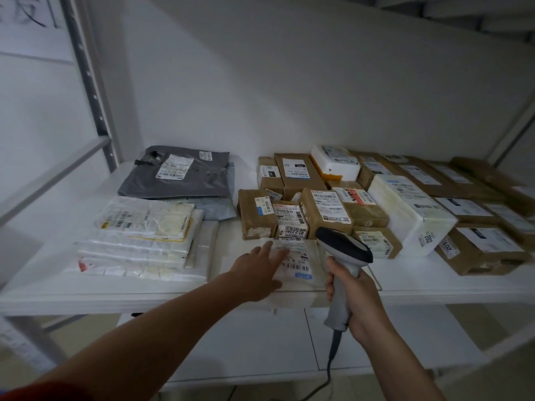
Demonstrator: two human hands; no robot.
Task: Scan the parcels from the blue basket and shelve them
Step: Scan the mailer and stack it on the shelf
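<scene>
My L hand [254, 273] lies flat, fingers straight, on a white parcel [301, 267] at the shelf [115, 290] front edge. R hand [356, 296] fingers wrap the scanner [343, 246] grip, head near the parcel; brown boxes [327, 209] just behind.

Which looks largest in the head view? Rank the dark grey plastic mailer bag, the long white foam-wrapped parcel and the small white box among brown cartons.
1. Dark grey plastic mailer bag and long white foam-wrapped parcel: too alike to rank.
2. Small white box: smallest.
</scene>
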